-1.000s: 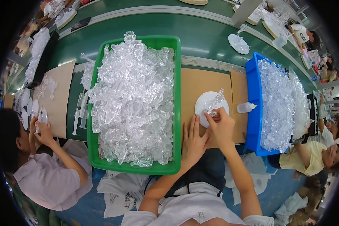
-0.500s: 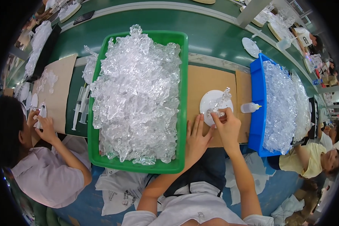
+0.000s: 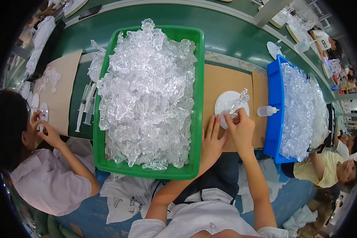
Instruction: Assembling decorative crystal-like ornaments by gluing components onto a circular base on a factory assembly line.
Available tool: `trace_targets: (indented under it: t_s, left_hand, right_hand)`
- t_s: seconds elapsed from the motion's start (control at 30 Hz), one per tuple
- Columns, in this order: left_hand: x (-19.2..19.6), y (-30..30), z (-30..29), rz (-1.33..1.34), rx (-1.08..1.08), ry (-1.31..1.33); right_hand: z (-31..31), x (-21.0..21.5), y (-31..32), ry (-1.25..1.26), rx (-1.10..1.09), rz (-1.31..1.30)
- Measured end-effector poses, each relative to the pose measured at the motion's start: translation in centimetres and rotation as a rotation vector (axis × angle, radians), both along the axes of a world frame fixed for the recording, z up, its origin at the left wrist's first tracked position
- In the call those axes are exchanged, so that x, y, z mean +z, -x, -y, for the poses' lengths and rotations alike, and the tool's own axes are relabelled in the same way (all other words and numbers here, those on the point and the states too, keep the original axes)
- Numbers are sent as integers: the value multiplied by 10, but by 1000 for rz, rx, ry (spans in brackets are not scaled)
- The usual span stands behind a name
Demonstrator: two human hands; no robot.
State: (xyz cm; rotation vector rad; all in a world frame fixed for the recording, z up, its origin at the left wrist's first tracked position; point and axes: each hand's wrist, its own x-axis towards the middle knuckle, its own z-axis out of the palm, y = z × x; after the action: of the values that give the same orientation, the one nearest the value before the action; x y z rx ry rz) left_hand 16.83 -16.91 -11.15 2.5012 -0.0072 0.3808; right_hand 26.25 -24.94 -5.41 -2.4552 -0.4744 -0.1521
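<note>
Your right hand (image 3: 240,129) pinches a clear plastic figurine (image 3: 238,104) on the white round disc (image 3: 226,106) — left hand (image 3: 212,139) flat, empty; green tray (image 3: 199,79) at nine o'clock heaped full — plenty left.

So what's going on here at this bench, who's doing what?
A person at a workbench holds a small clear plastic piece in the right hand over a white round plate. The left hand rests flat on the brown cardboard mat beside it. A green tray heaped with clear pieces sits to the left, a blue bin of them to the right, with a small squeeze bottle near the plate. Other people work on either side.
</note>
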Motion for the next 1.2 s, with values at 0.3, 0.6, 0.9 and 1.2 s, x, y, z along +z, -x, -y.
trace_targets:
  t_s: [0.3, 0.6, 0.9, 1.2]
  left_hand:
    - [9, -9, -3, -38, -144, -57]
    - [14, -24, 11, 19, -76, -134]
    - [12, -25, 8, -25, -16, -227]
    - [8, -27, 6, -45, -29, -219]
  right_hand:
    - [26, 18, 5, -31, 82, 109]
    - [186, 111, -121, 497, 15, 478]
    - [181, 76, -161, 893, 212, 438]
    - [104, 111, -38, 133, 258, 501]
